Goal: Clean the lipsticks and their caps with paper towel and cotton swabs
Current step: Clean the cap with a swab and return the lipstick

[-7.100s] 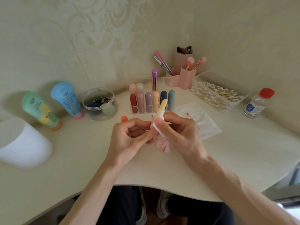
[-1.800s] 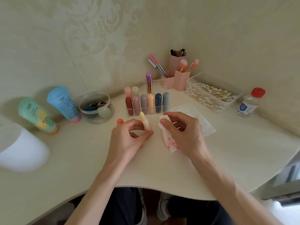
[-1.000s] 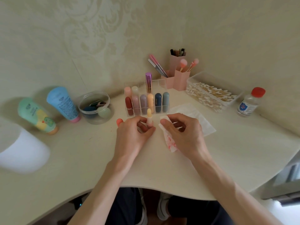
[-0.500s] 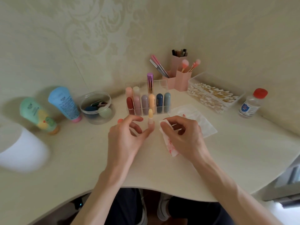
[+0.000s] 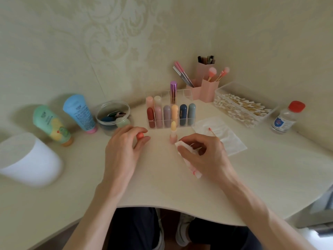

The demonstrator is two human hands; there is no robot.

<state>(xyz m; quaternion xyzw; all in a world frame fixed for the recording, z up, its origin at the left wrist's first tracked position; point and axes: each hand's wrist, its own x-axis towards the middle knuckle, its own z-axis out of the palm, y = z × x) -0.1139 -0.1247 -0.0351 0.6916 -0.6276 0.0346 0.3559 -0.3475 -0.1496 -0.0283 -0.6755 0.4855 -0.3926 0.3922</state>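
The left hand (image 5: 124,152) is lying low over the worktop (image 5: 162,186), with thumb and forefinger pinching the orange cap (image 5: 140,135). To its right the right hand (image 5: 205,156) is resting palm-down, fingers curling round the stained towel (image 5: 180,144). Between them 1 uncapped lipstick (image 5: 173,131) is standing upright, just near of the rack (image 5: 186,93).

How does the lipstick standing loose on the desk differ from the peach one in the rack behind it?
The loose lipstick is uncapped, its yellow bullet bare above a pink base; the peach lipstick is capped. The loose one stands on the desk, the peach one in the clear rack among others. Both stand upright; neither is held.
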